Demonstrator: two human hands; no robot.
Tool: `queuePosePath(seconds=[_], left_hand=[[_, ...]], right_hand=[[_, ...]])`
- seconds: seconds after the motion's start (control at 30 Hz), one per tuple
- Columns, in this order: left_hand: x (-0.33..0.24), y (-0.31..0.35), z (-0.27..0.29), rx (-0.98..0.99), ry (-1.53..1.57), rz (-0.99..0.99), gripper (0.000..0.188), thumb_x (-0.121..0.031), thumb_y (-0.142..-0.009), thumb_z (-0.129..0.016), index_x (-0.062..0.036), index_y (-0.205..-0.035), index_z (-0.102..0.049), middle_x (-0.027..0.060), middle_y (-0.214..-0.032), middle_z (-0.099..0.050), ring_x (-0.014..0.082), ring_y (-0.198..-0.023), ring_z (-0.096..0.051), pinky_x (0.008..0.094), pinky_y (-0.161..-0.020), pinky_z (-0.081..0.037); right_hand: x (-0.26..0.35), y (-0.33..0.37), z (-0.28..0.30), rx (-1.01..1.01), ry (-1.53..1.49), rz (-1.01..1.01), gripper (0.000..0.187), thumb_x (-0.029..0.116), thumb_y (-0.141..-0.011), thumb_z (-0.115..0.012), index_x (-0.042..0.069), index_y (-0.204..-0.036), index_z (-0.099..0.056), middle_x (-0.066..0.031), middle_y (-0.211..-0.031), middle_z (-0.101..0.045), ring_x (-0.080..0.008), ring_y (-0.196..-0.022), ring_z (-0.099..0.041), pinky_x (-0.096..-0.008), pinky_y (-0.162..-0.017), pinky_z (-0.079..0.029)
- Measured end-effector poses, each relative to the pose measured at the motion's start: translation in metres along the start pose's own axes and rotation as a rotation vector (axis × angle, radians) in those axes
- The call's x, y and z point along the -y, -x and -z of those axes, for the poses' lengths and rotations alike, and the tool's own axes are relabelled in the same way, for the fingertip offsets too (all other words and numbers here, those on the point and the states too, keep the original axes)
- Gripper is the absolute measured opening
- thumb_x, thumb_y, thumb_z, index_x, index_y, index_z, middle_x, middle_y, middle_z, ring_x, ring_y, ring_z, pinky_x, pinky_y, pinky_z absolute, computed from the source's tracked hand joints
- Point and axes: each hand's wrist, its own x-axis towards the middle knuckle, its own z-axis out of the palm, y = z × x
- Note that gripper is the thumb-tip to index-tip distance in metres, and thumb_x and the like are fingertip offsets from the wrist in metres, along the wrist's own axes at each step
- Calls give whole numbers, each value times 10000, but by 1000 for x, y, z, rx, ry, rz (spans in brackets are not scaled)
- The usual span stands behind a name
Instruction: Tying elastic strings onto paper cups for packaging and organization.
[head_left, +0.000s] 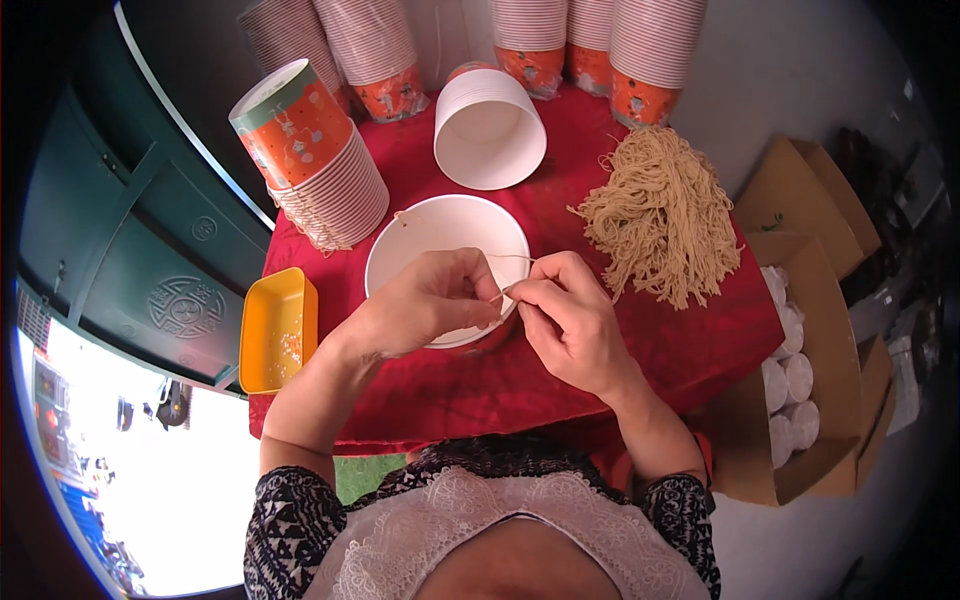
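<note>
A thin beige cord (510, 256) is pinched in the fingers of my left hand (430, 300) and my right hand (575, 335), which meet fingertip to fingertip. Below them a white paper bucket (425, 225) stands with its open mouth up; part of its rim is hidden by my hands. A short bit of cord shows at the bucket's far left rim. On the right of the red cloth lies a loose heap of beige cords (665, 210). How the cord runs between my fingers is partly hidden.
An upside-down stack of orange and green buckets (300, 130) stands at left, cords hanging at its lower rims. Behind lies a tilted bucket (490, 130), before tall wrapped stacks (655, 50). A yellow tub (278, 335) holds small white bits. A cardboard box (835, 370) is at right.
</note>
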Motion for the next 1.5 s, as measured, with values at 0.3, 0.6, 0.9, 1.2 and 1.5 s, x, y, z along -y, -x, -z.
queuePosePath(seconds=[0.3, 0.6, 0.9, 1.2, 1.5], left_hand=[[9, 6, -17, -181, -569, -446, 136, 52, -828, -677, -4, -919, -593, 68, -835, -611, 157, -769, -622, 278, -699, -503], [14, 7, -30, -389, -836, -539, 147, 36, -791, -684, -12, -862, -565, 143, -801, -596, 336, -720, -609, 425, -626, -487], [16, 7, -28, -337, -801, -587, 188, 10, -803, -710, -17, -876, -539, 133, -784, -602, 328, -720, -621, 419, -615, -489], [12, 9, -26, -310, -646, -502, 129, 11, -820, -692, 2, -866, -572, 128, -774, -639, 271, -695, -637, 363, -614, -494], [11, 10, -18, -294, -491, -257, 34, 11, -869, -615, 19, -845, -593, 46, -758, -627, 93, -702, -578, 249, -606, -462]], right_hand=[[-4, 3, -4, 14, -16, -28, 137, -88, -779, -667, -33, -900, -633, -114, -879, -550, -264, -772, -592, -371, -650, -498], [-4, 1, -3, 25, -34, -33, 134, -103, -779, -646, -33, -893, -631, -118, -867, -552, -274, -771, -595, -377, -648, -498], [-2, -1, -1, 83, -126, -82, 175, -103, -794, -650, -63, -962, -623, -135, -1002, -519, -251, -850, -580, -345, -736, -495], [3, 3, -5, 45, -115, -71, 160, -111, -780, -660, -41, -910, -602, -135, -981, -523, -264, -844, -586, -350, -703, -504], [8, 17, -6, -39, 95, 115, 201, -125, -723, -674, -32, -862, -563, -156, -1025, -539, -277, -826, -593, -352, -657, -508]])
